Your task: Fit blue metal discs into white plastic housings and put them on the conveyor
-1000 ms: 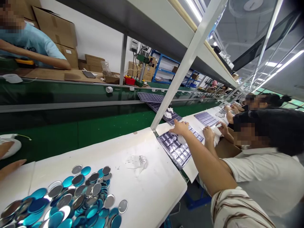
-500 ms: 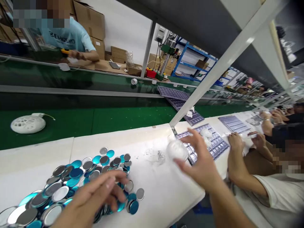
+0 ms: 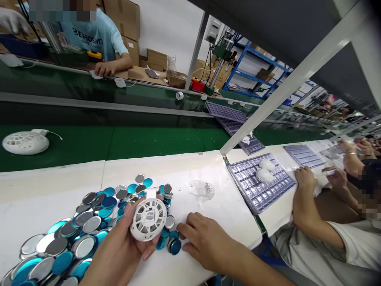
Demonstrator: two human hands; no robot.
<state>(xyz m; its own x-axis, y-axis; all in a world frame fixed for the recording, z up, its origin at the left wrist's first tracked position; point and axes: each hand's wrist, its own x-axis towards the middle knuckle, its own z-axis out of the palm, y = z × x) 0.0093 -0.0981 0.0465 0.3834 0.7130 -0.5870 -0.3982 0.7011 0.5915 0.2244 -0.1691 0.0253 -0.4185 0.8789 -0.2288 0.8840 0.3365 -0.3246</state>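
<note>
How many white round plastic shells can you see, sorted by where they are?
In the left hand: 1 shell
On the green belt: 1 shell
On the grey tray: 2 shells
Total: 4

Bright, even indoor light (wide-angle bending at edges)

White slotted round housing (image 3: 148, 219) passed from right hand (image 3: 205, 242) into left hand (image 3: 119, 250), held over mirror discs (image 3: 89, 230). Right hand lowered onto bench, fingertips by discs.
</note>
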